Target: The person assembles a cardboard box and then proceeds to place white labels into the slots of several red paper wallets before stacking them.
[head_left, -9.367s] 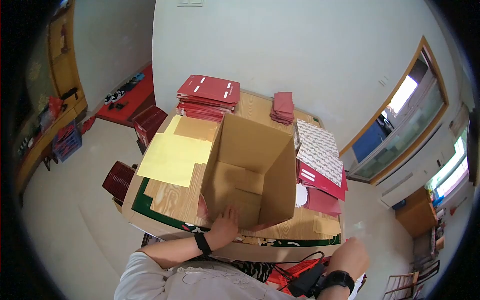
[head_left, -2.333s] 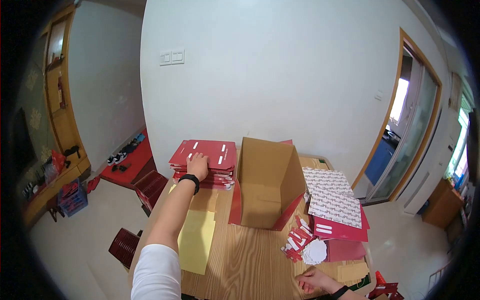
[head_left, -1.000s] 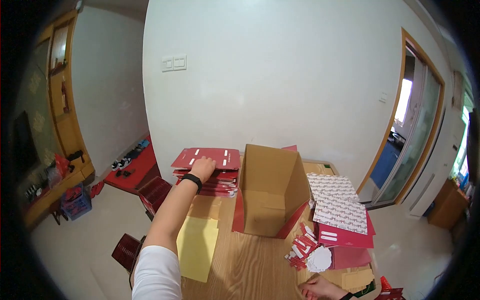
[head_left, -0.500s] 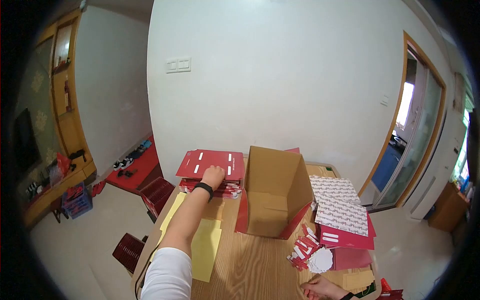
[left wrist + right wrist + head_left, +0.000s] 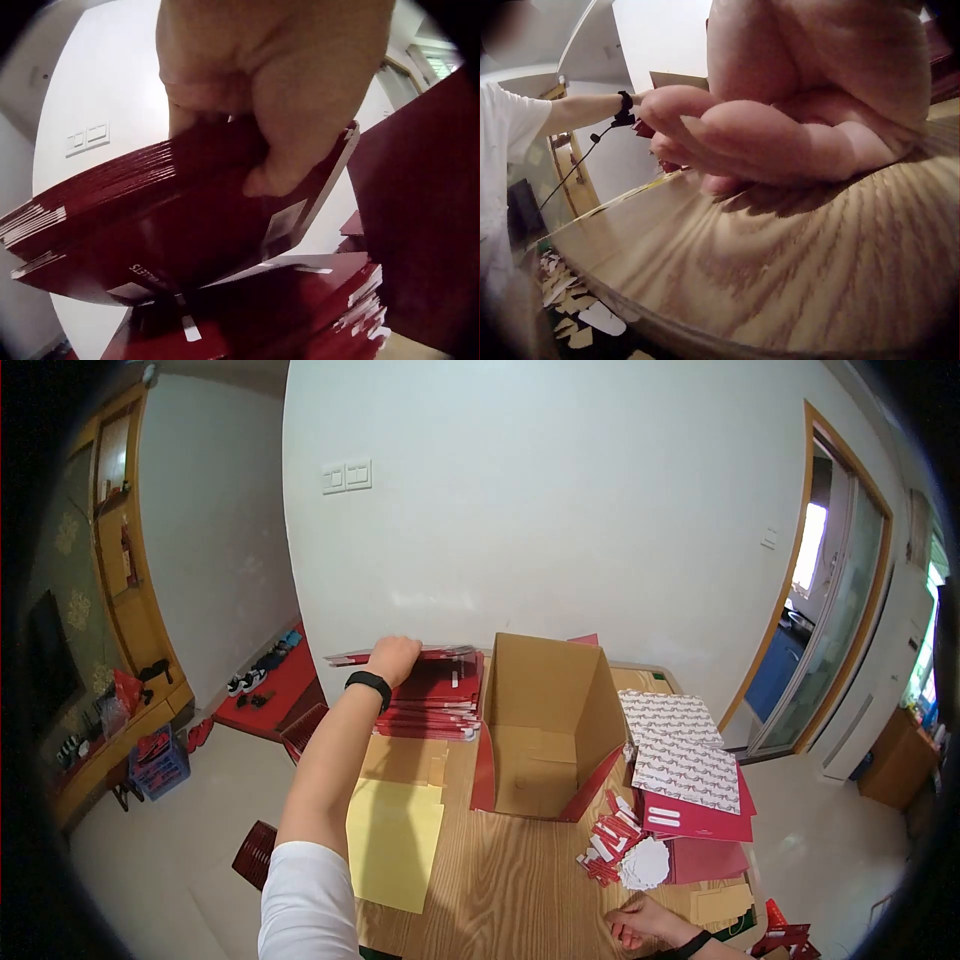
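My left hand [image 5: 396, 657] grips a bundle of flat red cardboard sheets [image 5: 187, 217] by one edge, its thumb on the near face. The bundle is raised and tilted above a stack of similar red sheets [image 5: 430, 712], whose edges show white. Small white label-like patches and some lettering mark the held sheets. To the right of the stack stands a tall, open cardboard box [image 5: 540, 710], brown inside with red outer sides. My right hand [image 5: 645, 920] rests on the wooden table [image 5: 510, 870] near its front right, fingers loosely curled with nothing in them.
Yellow paper sheets [image 5: 390, 850] lie at the left. On the right are patterned white sheets [image 5: 685, 772] over red folders [image 5: 700, 822], a heap of red and white strips [image 5: 608, 840], and white scalloped discs [image 5: 645, 864]. Dark red chairs [image 5: 255, 855] stand beside the table.
The box has shifted back from the front edge since the oldest frame. My left hand has just lifted a bundle off the red stack and tilted it up. My right hand stays nearly still.
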Demonstrator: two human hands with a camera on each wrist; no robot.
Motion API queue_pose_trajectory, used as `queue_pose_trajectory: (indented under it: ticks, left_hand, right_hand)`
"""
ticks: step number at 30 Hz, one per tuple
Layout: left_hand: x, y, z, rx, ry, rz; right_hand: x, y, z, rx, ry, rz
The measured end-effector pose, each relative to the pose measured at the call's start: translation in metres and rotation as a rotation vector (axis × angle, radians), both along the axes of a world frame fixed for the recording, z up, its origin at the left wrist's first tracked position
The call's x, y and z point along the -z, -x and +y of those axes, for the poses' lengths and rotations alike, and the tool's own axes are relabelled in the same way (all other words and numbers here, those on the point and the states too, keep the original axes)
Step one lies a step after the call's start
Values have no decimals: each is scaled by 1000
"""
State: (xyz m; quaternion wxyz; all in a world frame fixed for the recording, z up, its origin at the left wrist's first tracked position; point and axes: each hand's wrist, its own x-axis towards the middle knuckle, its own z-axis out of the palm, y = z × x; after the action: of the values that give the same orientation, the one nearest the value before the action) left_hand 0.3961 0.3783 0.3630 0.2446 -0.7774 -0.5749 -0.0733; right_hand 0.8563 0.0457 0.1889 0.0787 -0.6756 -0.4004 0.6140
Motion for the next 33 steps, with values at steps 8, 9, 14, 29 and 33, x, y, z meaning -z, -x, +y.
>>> queue_pose_trajectory:
  ticks: [8,9,14,29,33]
  left_hand:
    - [36,-1,11,62,6,6]
    - [39,-3,11,59,1,-6]
    - [72,-6,21,63,26,-21]
    - [75,-20,14,117,170,30]
    - [75,-20,18,134,146,37]
  right_hand:
    - [0,0,-1,-8,-25,0]
    - [-2,2,-1,-10,-26,-10]
    - [-7,1,-1,-19,-13,-19]
    - [-33,15,-17,3,-199,96]
    - [-31,15,-14,-5,-176,82]
